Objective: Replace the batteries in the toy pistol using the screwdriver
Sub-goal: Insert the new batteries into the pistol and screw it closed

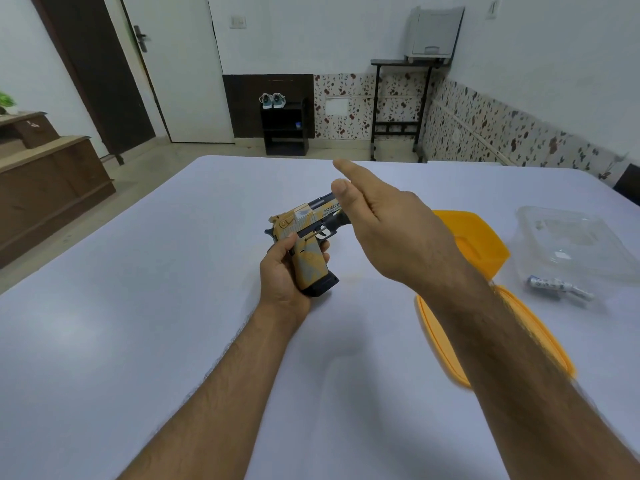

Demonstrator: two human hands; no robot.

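A tan and black toy pistol (308, 233) is held above the white table (138, 306), barrel pointing away to the right. My left hand (287, 275) grips its handle from below, thumb along the side. My right hand (377, 220) hovers in front of the barrel with fingers relaxed and holds nothing; it hides the muzzle end. A small white and blue item (557, 287), possibly batteries, lies on the table at the right. I see no screwdriver.
An orange lid (481, 244) lies right of the pistol, and a second orange lid (540, 341) lies partly under my right forearm. A clear plastic container (581, 240) sits at the far right. Beyond the table stand a door, a shoe rack and a wooden cabinet.
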